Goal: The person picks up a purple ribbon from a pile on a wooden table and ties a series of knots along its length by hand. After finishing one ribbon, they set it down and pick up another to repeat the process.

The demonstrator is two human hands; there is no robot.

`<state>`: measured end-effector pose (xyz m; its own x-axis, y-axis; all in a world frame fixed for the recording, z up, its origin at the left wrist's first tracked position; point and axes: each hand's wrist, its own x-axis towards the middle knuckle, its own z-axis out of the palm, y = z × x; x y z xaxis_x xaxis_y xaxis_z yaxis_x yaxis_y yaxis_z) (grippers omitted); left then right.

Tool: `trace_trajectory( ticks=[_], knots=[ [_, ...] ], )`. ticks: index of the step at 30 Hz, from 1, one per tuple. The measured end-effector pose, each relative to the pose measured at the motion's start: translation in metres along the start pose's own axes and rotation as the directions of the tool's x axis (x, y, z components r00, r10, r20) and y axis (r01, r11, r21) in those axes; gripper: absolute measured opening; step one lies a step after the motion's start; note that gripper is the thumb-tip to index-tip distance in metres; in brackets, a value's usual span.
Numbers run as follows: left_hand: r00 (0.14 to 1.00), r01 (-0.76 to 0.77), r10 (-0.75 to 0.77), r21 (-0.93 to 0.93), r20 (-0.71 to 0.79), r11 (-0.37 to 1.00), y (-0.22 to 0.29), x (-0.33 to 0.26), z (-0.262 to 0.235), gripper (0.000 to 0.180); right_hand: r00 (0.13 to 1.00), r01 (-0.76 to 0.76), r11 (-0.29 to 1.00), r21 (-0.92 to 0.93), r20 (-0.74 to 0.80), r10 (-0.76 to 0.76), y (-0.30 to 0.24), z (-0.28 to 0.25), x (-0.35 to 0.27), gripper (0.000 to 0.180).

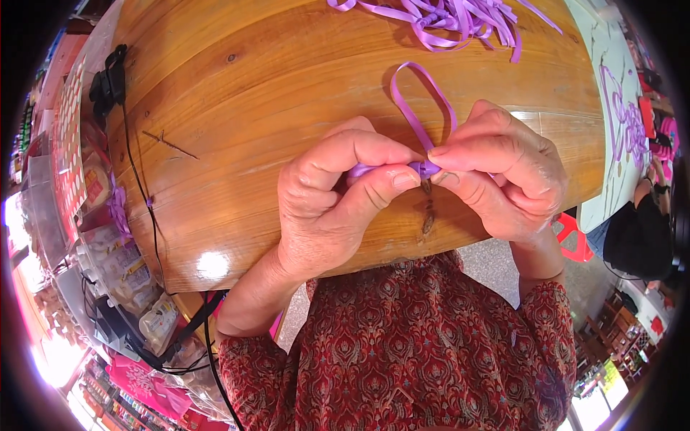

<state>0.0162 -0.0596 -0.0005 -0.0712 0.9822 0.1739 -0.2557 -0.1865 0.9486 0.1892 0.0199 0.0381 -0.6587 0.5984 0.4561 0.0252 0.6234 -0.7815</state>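
Note:
Between my two hands, above the near part of the wooden table, is a purple ribbon [407,108] with a long loop standing up away from me. My left hand [338,187] pinches the ribbon between thumb and forefinger, near a small knot or fold. Close against it, my right hand [503,172] grips the same ribbon with thumb and fingertips at the base of the loop. The fingertips partly cover the folded part, so its exact shape is hidden. A pile of purple ribbons [460,21] lies at the table's far edge.
The wooden table [230,129] carries a thin twig-like piece [170,144] at left. A black cable [136,165] with a dark clip-like object [109,80] runs along its left side. More purple ribbon [629,126] lies on a white table at right, where another person [640,233] sits.

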Motion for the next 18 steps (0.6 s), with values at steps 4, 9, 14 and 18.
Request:
trace_trajectory(
  ticks=[4, 9, 14, 18],
  knots=[
    [0.999, -0.044, 0.045, 0.061, -0.015, 0.997, -0.001, 0.0, -0.001, 0.012, 0.999, 0.039, 0.999, -0.038, 0.008, -0.039, 0.002, 0.001, 0.001, 0.022],
    [0.998, -0.037, 0.039, 0.035, -0.05, 0.999, -0.003, -0.002, 0.004, 0.012, 0.999, 0.053, 0.996, -0.076, -0.003, -0.053, 0.002, 0.003, -0.001, 0.023],
    [0.995, -0.022, 0.047, 0.275, -0.084, 0.961, 0.006, -0.003, 0.004, 0.013, 0.989, 0.145, 0.971, -0.191, 0.012, -0.145, 0.004, 0.004, -0.003, 0.022],
    [0.996, 0.035, -0.012, 0.271, -0.086, 0.962, 0.01, -0.003, 0.005, 0.013, 0.987, 0.159, 0.971, -0.179, 0.047, -0.153, 0.005, 0.003, -0.002, 0.022]
  ],
)
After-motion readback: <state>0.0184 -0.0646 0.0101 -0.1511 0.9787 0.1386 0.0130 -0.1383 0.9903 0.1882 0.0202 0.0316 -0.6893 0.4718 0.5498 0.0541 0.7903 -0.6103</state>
